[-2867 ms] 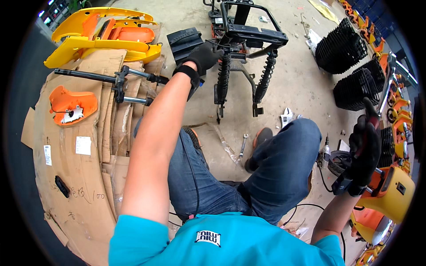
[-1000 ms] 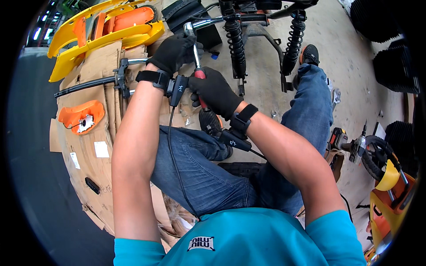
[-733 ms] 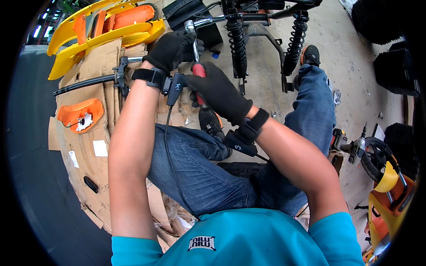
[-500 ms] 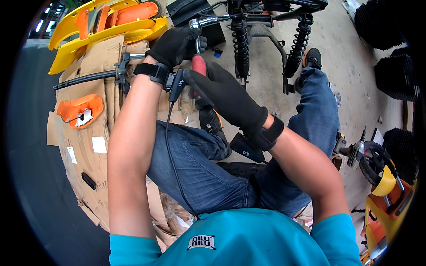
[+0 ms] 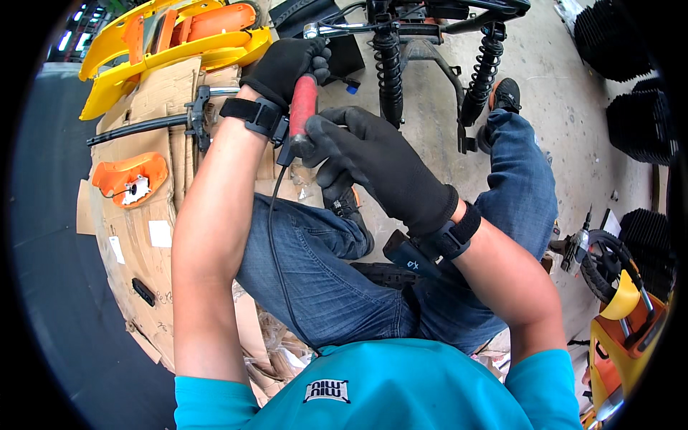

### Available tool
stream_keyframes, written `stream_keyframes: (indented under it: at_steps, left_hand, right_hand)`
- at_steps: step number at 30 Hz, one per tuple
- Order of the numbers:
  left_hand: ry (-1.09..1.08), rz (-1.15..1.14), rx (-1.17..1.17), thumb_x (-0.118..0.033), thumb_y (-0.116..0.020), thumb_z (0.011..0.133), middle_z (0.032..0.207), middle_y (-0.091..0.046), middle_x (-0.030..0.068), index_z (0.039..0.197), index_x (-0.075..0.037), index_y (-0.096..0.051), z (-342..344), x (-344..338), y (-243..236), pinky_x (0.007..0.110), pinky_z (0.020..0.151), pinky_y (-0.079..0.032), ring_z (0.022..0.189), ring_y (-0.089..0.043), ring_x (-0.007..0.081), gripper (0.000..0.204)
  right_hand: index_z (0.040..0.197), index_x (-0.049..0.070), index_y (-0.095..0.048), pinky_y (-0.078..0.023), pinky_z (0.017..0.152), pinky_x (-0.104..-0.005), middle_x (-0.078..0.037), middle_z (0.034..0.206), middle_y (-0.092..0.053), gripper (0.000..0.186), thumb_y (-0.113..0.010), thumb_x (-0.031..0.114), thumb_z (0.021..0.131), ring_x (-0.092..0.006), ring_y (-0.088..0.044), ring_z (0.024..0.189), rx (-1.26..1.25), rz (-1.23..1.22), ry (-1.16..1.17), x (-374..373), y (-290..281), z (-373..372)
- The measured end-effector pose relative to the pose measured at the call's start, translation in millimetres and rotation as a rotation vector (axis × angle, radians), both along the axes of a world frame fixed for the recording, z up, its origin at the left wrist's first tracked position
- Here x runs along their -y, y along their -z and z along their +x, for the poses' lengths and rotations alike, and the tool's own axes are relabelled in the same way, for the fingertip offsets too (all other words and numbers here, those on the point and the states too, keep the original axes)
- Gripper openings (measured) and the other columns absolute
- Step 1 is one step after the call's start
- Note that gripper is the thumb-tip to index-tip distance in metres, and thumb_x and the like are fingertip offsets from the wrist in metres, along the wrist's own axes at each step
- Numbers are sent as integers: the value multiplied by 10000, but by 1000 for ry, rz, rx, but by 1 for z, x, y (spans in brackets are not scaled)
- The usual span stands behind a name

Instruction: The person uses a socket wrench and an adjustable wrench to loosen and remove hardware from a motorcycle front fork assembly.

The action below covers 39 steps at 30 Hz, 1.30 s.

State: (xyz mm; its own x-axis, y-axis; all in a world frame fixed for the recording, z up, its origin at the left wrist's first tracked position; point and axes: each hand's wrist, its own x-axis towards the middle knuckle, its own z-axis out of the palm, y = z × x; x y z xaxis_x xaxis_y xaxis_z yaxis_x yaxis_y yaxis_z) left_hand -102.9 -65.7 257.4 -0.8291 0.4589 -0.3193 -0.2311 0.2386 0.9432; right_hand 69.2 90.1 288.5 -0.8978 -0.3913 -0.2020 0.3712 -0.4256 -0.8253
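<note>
A ratchet wrench with a red grip [image 5: 304, 100] slants down from a chrome head by the black vehicle frame. My left hand [image 5: 285, 70], in a black glove, is closed around its upper part and hides the shank. A silver bar [image 5: 342, 30] runs right from the head to the frame's fork [image 5: 430, 30]. My right hand [image 5: 376, 161], also gloved, is at the lower end of the red grip. Its fingers are bent but apart, with the fingertips beside or against the handle end; whether they press on it I cannot tell.
Two black coil-spring shocks [image 5: 387, 72] stand right of my hands. Flattened cardboard [image 5: 143, 236] at left bears an orange shell [image 5: 132, 179] and a black bar with a clamp [image 5: 143, 129]. Yellow body panels [image 5: 179, 54] lie far left. A power drill [image 5: 575, 251] and black ribbed parts [image 5: 613, 39] are at right.
The wrench handle's lower end has swung left and toward me. My right hand has gone from wrapping the grip to loosened fingers at its end, moving slightly down and right.
</note>
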Motion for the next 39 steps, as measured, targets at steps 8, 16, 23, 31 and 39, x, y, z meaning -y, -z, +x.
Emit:
stream_keyframes:
  at_steps: [8,16,23,31,39]
  left_hand:
    - [-151,37,229,-144,-551,977,815,-599,22,1001,3,-575,3,-7,-1,166,490,-433,555,-498,41,151]
    - [-137,-13,212,-163,-537,986,774,-585,-10,986,-6,-602,-6,1,-6,154,487,-406,553,-476,15,170]
    - [-109,51,169,-142,-528,958,649,-566,17,883,12,-594,-4,-16,-16,206,461,-435,501,-509,73,184]
    - [-119,-221,38,-199,-561,945,748,-588,35,982,-20,-564,8,-20,6,225,477,-482,534,-533,81,183]
    - [-239,-327,-337,-150,-584,875,821,-625,211,1057,64,-417,27,-30,68,355,485,-563,572,-664,261,326]
  right_hand:
    - [1205,-13,-555,-521,617,-227,-71,943,-660,441,-582,347,952,-99,-631,682,-33,1,4,-1,-3,5]
    - [1131,-39,-542,-536,587,-228,-77,850,-651,392,-609,306,958,-86,-641,679,-17,1,-5,-2,-11,8]
    - [1241,-45,-505,-541,649,-249,-117,943,-670,452,-544,302,955,-115,-642,741,-15,34,-37,-5,-11,9]
    - [1175,-44,-522,-533,615,-254,-91,843,-663,439,-630,306,932,-111,-646,695,6,210,-62,-7,-2,13]
    - [1113,-57,-514,-507,641,-419,-199,729,-635,473,-680,302,854,-357,-653,667,-378,717,-41,-13,18,32]
